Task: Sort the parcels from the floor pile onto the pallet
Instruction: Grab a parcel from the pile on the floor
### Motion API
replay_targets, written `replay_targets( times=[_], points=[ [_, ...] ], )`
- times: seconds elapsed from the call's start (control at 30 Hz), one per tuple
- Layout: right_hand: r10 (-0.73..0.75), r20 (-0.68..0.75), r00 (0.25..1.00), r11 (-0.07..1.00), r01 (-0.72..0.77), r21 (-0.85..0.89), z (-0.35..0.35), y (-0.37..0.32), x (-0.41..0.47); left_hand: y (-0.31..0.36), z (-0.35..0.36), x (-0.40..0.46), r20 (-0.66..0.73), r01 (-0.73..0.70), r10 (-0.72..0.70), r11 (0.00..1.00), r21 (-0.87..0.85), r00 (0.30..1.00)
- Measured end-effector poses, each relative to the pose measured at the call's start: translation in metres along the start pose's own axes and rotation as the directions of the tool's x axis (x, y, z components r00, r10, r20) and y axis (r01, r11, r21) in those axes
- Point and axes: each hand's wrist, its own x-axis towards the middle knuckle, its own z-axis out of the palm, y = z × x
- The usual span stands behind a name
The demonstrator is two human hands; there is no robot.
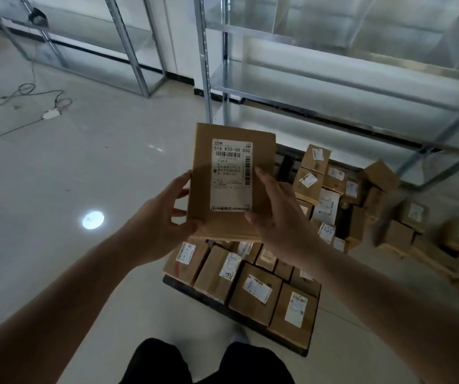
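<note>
Head view looks down on both hands holding one flat cardboard parcel [231,181] up in the air, label side facing the camera. Left hand [164,214] grips the parcel's lower left edge, fingers curled behind it and thumb across the bottom corner. Right hand [275,217] takes the lower right side, thumb lying over the white shipping label [231,176] and fingers wrapped behind. Below the parcel sits a dark pallet [192,291], already packed with rows of labelled boxes [253,295] standing side by side. Off to the right, more boxes [413,225] lie loosely heaped on the pale floor [70,176]. Metal shelving [333,79] runs along the wall behind, and a cable [26,98] trails across the floor at far left.
</note>
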Motion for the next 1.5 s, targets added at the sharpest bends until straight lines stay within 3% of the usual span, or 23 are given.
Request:
replay_targets(
  times=[0.17, 0.37, 0.53, 0.67, 0.9, 1.2, 1.5],
  points=[
    [0.053, -0.019, 0.998, 0.999, -0.053, 0.010, 0.021, -0.018, 0.084, -0.036, -0.048, 0.077, 0.018, -0.043, 0.043, 0.999, -0.005, 0.999],
    [0.204, -0.112, 0.973, 0.979, -0.202, 0.030, 0.087, -0.036, 0.159, -0.097, -0.110, 0.172, 0.175, -0.080, 0.073, 0.996, 0.028, 0.982],
    [0.368, -0.161, 0.916, 0.929, -0.355, 0.106, 0.152, -0.050, 0.202, -0.143, -0.154, 0.235, 0.331, -0.043, 0.032, 0.999, 0.027, 0.943],
    [0.438, -0.150, 0.886, 0.891, -0.407, 0.201, 0.200, -0.043, 0.231, -0.180, -0.164, 0.277, 0.369, -0.006, -0.011, 0.999, 0.043, 0.929],
    [0.500, -0.083, 0.862, 0.840, -0.459, 0.291, 0.287, 0.064, 0.270, -0.273, -0.081, 0.345, 0.330, 0.181, -0.163, 0.983, -0.025, 0.930],
    [0.632, 0.074, 0.771, 0.619, -0.560, 0.551, 0.433, 0.237, 0.315, -0.435, 0.063, 0.439, 0.313, 0.462, -0.403, 0.876, -0.143, 0.860],
    [0.736, 0.026, 0.677, 0.532, -0.601, 0.596, 0.498, 0.322, 0.360, -0.536, 0.122, 0.500, 0.395, 0.547, -0.440, 0.808, -0.217, 0.806]
  ],
)
